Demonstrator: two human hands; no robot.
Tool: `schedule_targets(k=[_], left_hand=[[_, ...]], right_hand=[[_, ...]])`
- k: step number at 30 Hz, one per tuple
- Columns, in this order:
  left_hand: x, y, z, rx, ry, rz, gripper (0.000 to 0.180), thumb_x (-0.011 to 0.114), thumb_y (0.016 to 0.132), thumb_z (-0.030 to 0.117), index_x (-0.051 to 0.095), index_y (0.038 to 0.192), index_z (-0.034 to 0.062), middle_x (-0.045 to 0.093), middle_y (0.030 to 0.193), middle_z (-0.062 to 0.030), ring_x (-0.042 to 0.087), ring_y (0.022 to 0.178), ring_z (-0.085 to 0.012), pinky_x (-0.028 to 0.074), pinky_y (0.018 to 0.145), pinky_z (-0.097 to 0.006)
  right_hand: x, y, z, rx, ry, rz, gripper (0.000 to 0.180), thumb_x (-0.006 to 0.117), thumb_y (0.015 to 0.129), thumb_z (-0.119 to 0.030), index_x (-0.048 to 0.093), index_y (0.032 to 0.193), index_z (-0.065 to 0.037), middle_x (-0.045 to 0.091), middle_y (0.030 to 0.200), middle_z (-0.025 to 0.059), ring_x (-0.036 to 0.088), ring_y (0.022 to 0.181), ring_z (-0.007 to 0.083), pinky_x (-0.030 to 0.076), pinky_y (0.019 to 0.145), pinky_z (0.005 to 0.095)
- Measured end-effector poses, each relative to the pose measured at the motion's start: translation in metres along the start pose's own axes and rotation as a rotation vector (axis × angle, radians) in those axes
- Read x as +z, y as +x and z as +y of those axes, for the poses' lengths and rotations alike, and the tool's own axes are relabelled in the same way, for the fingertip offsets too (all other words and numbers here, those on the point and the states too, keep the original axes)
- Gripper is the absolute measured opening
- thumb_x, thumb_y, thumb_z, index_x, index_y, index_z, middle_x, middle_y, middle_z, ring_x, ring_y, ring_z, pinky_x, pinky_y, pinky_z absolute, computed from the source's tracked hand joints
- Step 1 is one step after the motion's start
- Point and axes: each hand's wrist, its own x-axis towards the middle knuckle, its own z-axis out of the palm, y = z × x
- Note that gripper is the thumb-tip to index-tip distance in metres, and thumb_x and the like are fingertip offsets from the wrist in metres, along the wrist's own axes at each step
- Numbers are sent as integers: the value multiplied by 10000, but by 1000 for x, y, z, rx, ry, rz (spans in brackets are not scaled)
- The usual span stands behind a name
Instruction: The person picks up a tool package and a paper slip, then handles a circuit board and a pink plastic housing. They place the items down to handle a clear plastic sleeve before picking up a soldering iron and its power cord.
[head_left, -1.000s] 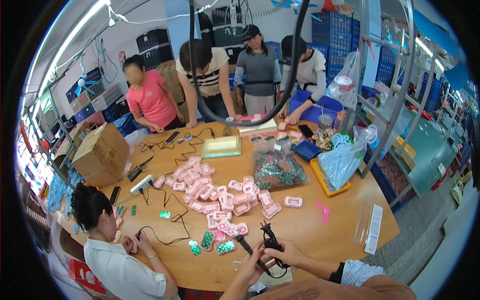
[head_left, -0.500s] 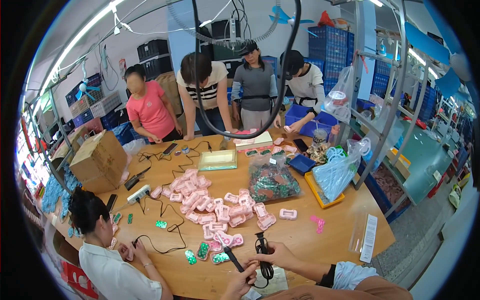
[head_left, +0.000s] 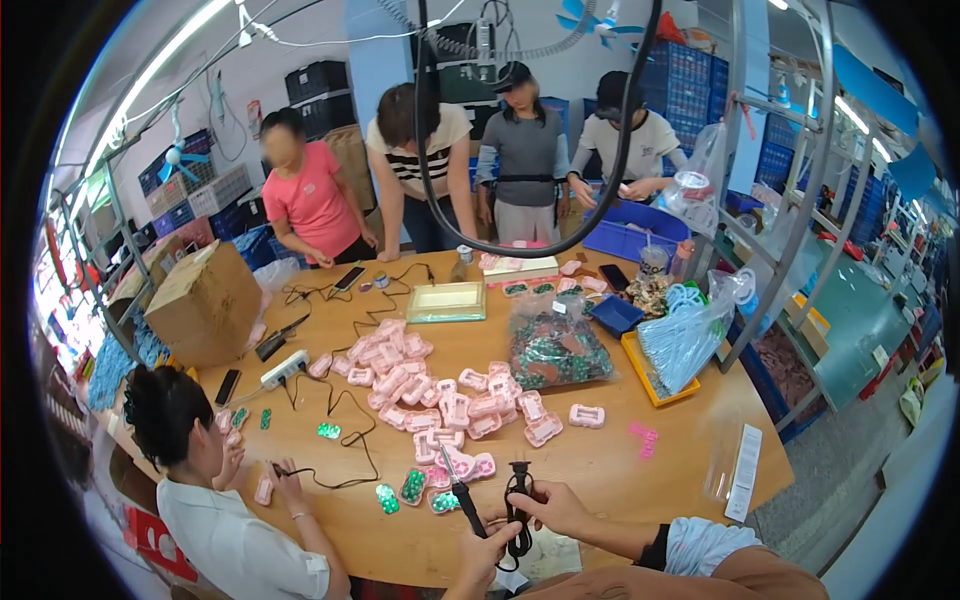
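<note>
Your left hand (head_left: 487,553) is wrapped around a black-handled soldering iron (head_left: 461,491), tip pointing up and away from you; your right hand (head_left: 553,506) pinches a black plug and its bunched cord (head_left: 518,497), just right of the iron. The two hands sit close together at the table's near edge (head_left: 600,470). That hot tip could graze the cord or your right fingers. Just beyond the tip lie green circuit boards (head_left: 412,487) and pink plastic shells (head_left: 455,408); a slip could scorch them.
</note>
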Motion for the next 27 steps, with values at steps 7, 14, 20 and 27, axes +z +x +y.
schedule_targets(k=[7, 14, 20, 27], left_hand=[[-17, -5, -1, -15, -47, 30, 261, 662, 660, 65, 563, 899, 34, 573, 656, 25, 365, 395, 5, 196, 347, -137], [-47, -16, -5, 155, -30, 157, 236, 622, 684, 34, 572, 904, -32, 567, 702, -33, 504, 541, -105, 388, 465, -210], [-49, -31, -11, 123, -143, 237, 199, 611, 690, 28, 574, 877, -29, 561, 668, -28, 502, 514, -95, 381, 452, -200], [-68, -24, -11, 105, -124, 270, 137, 616, 695, 45, 580, 816, -9, 546, 621, -13, 473, 458, -83, 344, 408, -185]], right_hand=[[3, 7, 1, 147, 190, -170, 233, 571, 776, -236, 565, 807, -5, 573, 704, 52, 545, 610, 98, 464, 528, 209], [-25, 53, -43, -3, -257, -350, 616, 568, 775, -180, 207, 1245, -13, 599, 820, 117, 576, 689, 140, 473, 562, 234], [-49, 99, -108, -157, -158, -141, 772, 545, 766, -100, -8, 1304, -84, 602, 792, 132, 580, 652, 143, 468, 544, 230], [-37, 87, -94, -227, -108, -141, 617, 515, 783, -89, 161, 1288, -77, 603, 807, 121, 570, 655, 125, 470, 564, 220]])
